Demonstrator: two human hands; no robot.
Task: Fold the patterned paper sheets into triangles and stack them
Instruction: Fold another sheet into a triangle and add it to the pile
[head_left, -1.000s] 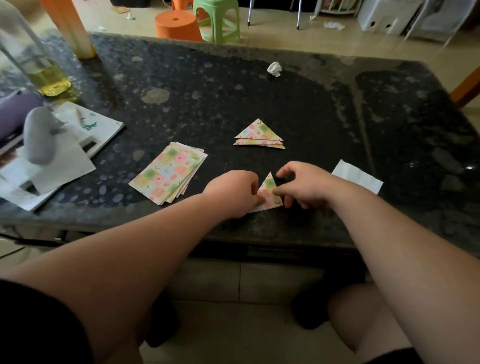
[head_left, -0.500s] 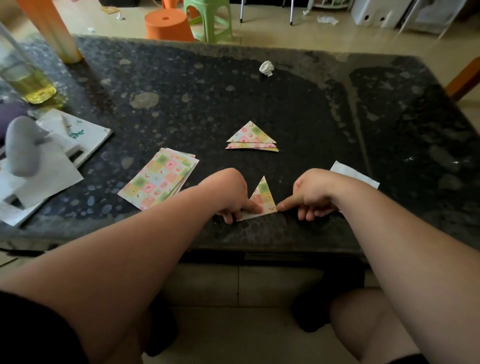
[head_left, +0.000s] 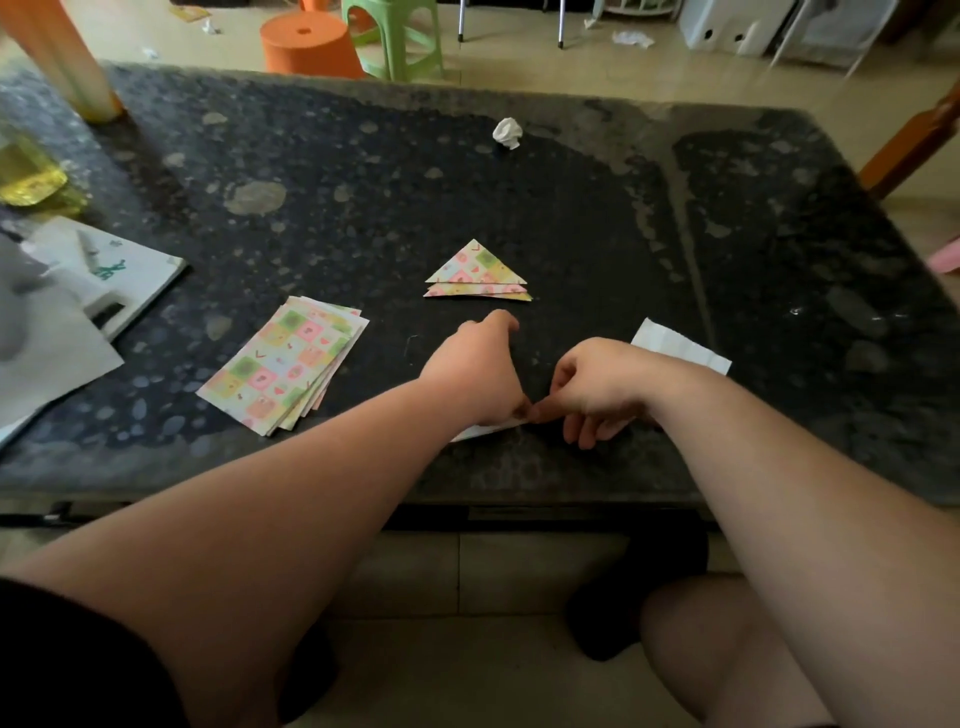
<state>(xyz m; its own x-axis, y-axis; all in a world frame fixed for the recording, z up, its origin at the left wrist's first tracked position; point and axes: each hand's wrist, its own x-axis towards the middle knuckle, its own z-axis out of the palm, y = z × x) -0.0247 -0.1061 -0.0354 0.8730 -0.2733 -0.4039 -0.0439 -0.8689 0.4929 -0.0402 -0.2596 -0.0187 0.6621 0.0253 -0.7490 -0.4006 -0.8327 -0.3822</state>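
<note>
No legible text; green marks on white booklet (head_left: 136, 266), at left, too blurred to read; small red tick-shaped marks on patterned sheets (head_left: 283, 364), near left.

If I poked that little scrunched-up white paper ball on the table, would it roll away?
Probably a little. The paper ball looks small and light, so a poke should shift it across the smooth dark table. Its lumpy, creased shape would likely make it wobble and stop soon, not roll far. It would probably squash easily.
</note>
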